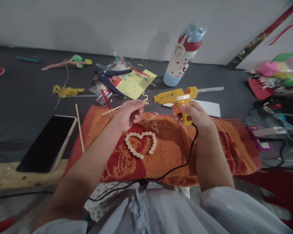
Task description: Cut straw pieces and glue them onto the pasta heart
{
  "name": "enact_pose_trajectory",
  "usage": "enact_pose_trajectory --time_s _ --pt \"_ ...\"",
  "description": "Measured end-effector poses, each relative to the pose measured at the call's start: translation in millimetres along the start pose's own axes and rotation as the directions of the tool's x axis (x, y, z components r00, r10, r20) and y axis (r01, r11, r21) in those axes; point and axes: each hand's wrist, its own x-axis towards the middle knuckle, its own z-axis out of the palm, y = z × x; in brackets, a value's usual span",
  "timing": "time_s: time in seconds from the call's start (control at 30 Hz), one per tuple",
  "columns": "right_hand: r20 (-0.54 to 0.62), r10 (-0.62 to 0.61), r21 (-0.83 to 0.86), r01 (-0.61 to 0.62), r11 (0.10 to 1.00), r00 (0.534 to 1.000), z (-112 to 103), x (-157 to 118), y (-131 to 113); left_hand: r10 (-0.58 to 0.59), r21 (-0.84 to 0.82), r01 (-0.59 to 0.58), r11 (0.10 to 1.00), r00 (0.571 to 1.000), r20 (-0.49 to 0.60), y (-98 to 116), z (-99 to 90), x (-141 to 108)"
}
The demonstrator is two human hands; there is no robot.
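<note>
My right hand (pixel 194 113) is wrapped round a yellow hot glue gun (pixel 172 96), with a clear glue stick (pixel 211 88) poking out of its back. An orange light glows on its side. The nozzle points left, at a small pale piece (pixel 146 101) pinched in the fingertips of my left hand (pixel 130 113). That piece is too small to name surely; it looks like cut wood. Below the hands, a heart outline (pixel 127 144) made of small pale pieces lies on an orange towel (pixel 173 146), with a gap at its lower right.
Pliers (pixel 109 81) and plastic packets lie by a yellow paper (pixel 139 85). A bottle (pixel 182 58) stands behind the glue gun. A phone (pixel 48 143) and thin stick (pixel 79 128) are at left. The black cord (pixel 171 170) crosses the towel; cables (pixel 280 130) clutter the right.
</note>
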Motion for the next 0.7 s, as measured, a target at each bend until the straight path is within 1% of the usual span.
enact_pose_trajectory --time_s 0.3,0.47,0.7 --pt "0.023 -0.049 0.018 0.048 0.999 0.999 -0.9 1.2 2.3 0.009 -0.011 -0.009 1.0 1.0 0.001 0.7 0.8 0.4" --pt "0.025 -0.05 0.026 0.049 0.998 0.998 -0.8 1.3 3.0 0.008 -0.002 -0.007 1.0 1.0 0.004 0.6 0.0 0.5" --pt "0.027 -0.043 -0.007 0.043 0.999 0.999 -3.7 1.0 3.8 0.008 0.013 -0.007 1.0 1.0 -0.014 0.1 1.4 -0.9"
